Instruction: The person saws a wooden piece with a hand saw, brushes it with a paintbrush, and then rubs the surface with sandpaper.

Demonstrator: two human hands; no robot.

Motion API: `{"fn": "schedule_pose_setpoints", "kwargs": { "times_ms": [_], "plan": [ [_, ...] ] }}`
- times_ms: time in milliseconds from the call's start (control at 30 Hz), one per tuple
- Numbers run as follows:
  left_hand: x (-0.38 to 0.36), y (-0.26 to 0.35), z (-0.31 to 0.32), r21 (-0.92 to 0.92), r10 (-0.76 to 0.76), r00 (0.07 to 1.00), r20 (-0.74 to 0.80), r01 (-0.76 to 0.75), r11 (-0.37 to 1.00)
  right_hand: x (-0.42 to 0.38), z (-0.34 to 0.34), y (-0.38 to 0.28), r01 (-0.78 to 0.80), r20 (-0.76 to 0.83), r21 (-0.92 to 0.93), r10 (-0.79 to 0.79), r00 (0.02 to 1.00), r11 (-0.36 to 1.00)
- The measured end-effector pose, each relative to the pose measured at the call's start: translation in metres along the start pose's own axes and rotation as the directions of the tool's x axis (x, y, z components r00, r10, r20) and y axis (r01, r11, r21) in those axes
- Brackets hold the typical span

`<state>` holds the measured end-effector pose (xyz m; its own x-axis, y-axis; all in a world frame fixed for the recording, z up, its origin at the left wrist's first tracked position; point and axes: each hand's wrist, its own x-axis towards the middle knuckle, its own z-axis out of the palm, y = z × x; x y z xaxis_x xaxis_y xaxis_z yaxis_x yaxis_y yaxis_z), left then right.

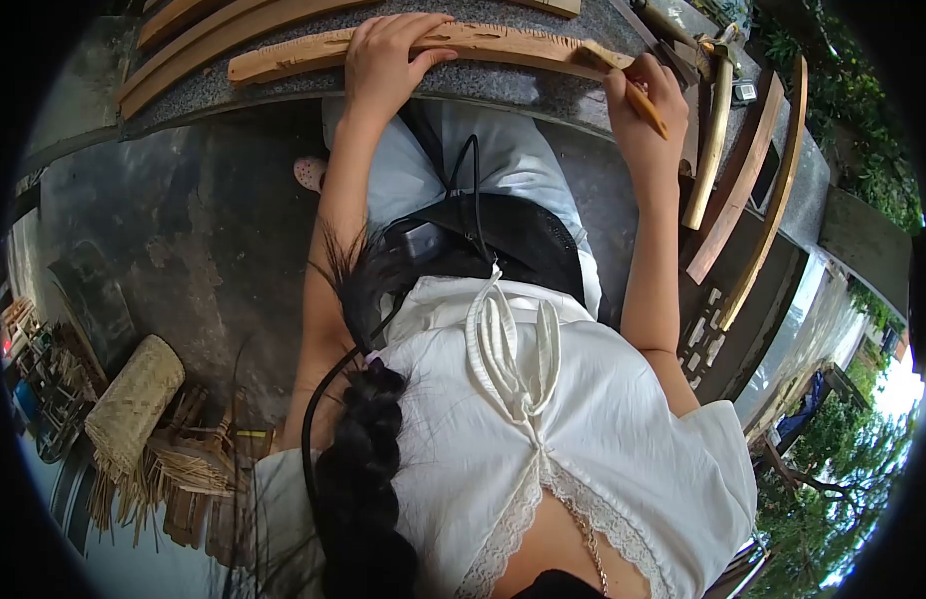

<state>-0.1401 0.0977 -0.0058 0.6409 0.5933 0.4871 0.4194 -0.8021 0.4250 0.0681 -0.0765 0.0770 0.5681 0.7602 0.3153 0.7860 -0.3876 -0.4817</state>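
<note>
A long, slightly curved wooden strip [503, 42] lies along the near edge of the stone-topped table, with rough gouges and small notches along its upper side. My left hand [388, 62] grips it left of its middle, fingers over the top and thumb along the near face. In my right hand [650, 98] is a brush [646, 112] with an orange-brown wooden handle, held closed between the fingers. Its pale bristles touch the strip near the right end.
More curved wooden strips [198, 62] lie at the upper left. To the right are a hammer [715, 140], further strips [739, 185] and a small device [744, 92]. The speckled tabletop [513, 88] ends just before my lap. A woven mat roll [138, 394] stands at the lower left.
</note>
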Motion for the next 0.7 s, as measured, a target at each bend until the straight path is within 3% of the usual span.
{"fn": "schedule_pose_setpoints", "kwargs": {
  "times_ms": [67,133,200,267,333,400,433,533,600,700],
  "plan": [
    [0.000,-0.001,0.000,0.040,0.045,0.999,-0.004,-0.045,0.998,-0.007,0.018,-0.028,0.161,0.007,0.042,-0.161,0.987,0.986],
    [0.001,0.003,-0.003,0.063,0.040,0.999,0.009,-0.041,0.997,-0.012,0.032,-0.049,0.166,0.098,0.195,-0.187,0.977,0.967],
    [0.006,0.013,-0.012,-0.001,-0.040,0.999,-0.013,0.040,0.999,-0.008,0.031,-0.042,0.200,0.102,0.173,-0.220,0.970,0.964],
    [0.003,0.011,-0.010,-0.046,-0.100,0.994,0.040,0.102,0.994,0.004,0.012,-0.018,0.132,0.045,0.095,-0.137,0.990,0.987],
    [0.004,0.011,-0.009,-0.063,-0.103,0.994,0.023,0.105,0.993,0.013,-0.003,0.025,-0.055,0.089,0.138,0.043,0.995,0.989],
    [0.003,0.010,-0.006,-0.062,-0.091,0.996,-0.010,0.090,0.994,0.013,-0.017,0.023,-0.217,0.129,0.215,0.192,0.973,0.952],
    [0.002,0.009,-0.005,-0.060,-0.074,0.997,-0.034,0.072,0.996,0.013,-0.008,0.033,-0.041,0.050,0.067,0.038,0.998,0.997],
    [0.003,0.012,-0.008,-0.074,-0.098,0.995,-0.007,0.097,0.992,0.003,0.020,-0.021,0.136,0.025,-0.025,-0.135,0.991,0.990],
    [0.001,0.010,-0.008,-0.062,-0.105,0.994,0.007,0.105,0.993,0.001,0.034,-0.052,0.275,0.058,0.115,-0.282,0.958,0.955],
    [-0.003,0.010,-0.005,-0.056,-0.086,0.996,-0.018,0.085,0.995,-0.001,0.039,-0.052,0.303,0.077,0.204,-0.324,0.943,0.931]
  ]
}}
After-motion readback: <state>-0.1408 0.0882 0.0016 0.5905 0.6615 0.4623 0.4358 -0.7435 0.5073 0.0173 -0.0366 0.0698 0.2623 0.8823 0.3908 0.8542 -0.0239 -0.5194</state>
